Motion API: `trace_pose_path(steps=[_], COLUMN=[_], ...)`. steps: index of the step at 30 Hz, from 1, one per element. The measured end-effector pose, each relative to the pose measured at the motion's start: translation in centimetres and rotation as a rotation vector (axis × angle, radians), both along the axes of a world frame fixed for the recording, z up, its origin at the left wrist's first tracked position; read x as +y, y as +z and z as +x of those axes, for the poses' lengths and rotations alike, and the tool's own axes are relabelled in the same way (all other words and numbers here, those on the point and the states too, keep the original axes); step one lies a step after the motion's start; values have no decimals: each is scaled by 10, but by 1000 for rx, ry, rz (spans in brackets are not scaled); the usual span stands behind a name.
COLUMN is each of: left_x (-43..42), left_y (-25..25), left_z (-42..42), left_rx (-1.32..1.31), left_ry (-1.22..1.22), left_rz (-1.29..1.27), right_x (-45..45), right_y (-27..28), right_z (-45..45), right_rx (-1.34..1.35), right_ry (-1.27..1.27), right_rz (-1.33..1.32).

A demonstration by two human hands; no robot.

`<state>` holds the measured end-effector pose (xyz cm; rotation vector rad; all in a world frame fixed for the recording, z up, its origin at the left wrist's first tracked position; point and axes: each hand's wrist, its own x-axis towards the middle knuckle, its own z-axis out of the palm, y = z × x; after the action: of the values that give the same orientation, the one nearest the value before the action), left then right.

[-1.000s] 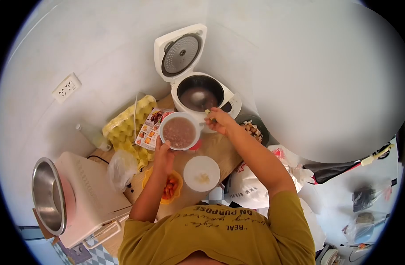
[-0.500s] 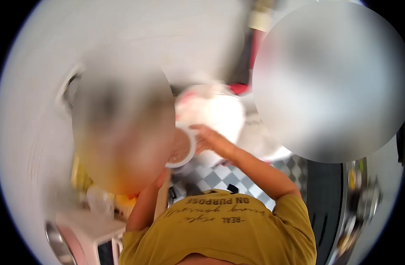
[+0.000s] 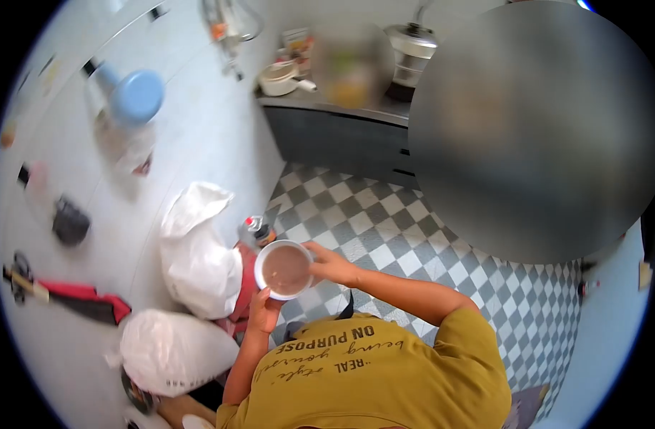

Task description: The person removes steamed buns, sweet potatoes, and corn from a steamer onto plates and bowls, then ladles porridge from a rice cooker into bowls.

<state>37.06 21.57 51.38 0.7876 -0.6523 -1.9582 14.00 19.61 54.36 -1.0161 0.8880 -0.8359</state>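
Note:
A white round bowl with brownish, cloudy liquid in it is held in front of my mustard T-shirt, above the floor. My left hand grips its near lower-left side, thumb up at the rim. On the right side, my right hand is closed around the rim. Fingers under the bowl are hidden. Just beyond it stands a clear bottle with a red cap, and a large white sack lies to the left.
A second, tied white bag sits at lower left. Ahead is a dark-fronted counter bearing a cream pot and a steel-and-glass appliance. Checkered tiles cover the floor. A blue dipper hangs on the left wall. A blurred disc hides the upper right.
My view has swung round, bringing the counter and more floor into sight. The bowl stays in my hands; my left hand, mostly hidden before by a blurred patch, now shows on it.

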Motion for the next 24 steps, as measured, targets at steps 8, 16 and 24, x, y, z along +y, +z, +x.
trace_pose_path(steps=[8,16,24], left_x=[-129,-262,-340], left_y=[-30,-72,-47], left_z=[-155,-269,-380], left_rx=[-117,-97,-152], left_ry=[-397,-394,-502], left_rz=[32,108,97], right_x=[-34,-141,-268], right_y=[-32,-92,-128], right_z=[-197,-384,-518], right_rx=[-33,48,-66], right_ry=[-695,-1072,-1197], right_rz=[67,115,158])
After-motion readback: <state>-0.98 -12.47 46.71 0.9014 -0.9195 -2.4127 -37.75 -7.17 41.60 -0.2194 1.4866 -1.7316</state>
